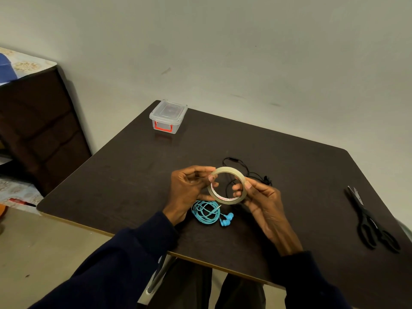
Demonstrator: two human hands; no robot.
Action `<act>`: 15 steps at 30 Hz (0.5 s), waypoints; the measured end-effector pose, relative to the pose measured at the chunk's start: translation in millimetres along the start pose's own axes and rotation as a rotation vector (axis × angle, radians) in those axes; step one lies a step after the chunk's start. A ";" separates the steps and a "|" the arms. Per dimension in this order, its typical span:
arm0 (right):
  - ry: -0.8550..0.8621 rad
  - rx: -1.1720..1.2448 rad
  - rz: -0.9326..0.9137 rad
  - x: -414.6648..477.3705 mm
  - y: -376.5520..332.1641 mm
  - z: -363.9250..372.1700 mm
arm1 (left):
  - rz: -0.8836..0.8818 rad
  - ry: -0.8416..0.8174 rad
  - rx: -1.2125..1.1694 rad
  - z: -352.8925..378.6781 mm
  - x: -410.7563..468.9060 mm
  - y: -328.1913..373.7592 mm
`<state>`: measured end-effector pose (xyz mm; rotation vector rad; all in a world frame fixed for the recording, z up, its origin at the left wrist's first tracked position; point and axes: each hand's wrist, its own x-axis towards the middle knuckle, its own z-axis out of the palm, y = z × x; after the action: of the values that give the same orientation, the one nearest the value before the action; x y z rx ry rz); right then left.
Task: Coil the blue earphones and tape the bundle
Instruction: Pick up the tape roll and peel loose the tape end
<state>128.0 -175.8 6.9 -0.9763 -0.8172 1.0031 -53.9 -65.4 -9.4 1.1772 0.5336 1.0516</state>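
The blue earphones (208, 212) lie coiled on the dark table (301, 175), their two earbuds pointing right and the plug on top of the coil. Just above them I hold a roll of clear tape (227, 172) upright between both hands. My right hand (259, 198) grips the roll's right side, thumb on the outer rim and fingers inside the ring. My left hand (189, 186) pinches the roll's upper left edge with its fingertips.
Black earphones (247, 172) lie loose behind the tape roll. Black scissors (372, 221) rest near the table's right edge. A clear lidded box with a red latch (168, 115) stands at the far left corner. A dark cabinet (38, 128) stands left of the table.
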 end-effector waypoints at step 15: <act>0.318 -0.385 -0.228 -3.4 6.2 0.5 | -0.098 -0.047 0.028 3.6 -1.6 1.6</act>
<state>124.5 -177.6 1.0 -1.2989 -0.8453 0.4833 -52.4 -68.6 -7.0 1.1854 0.5647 0.9336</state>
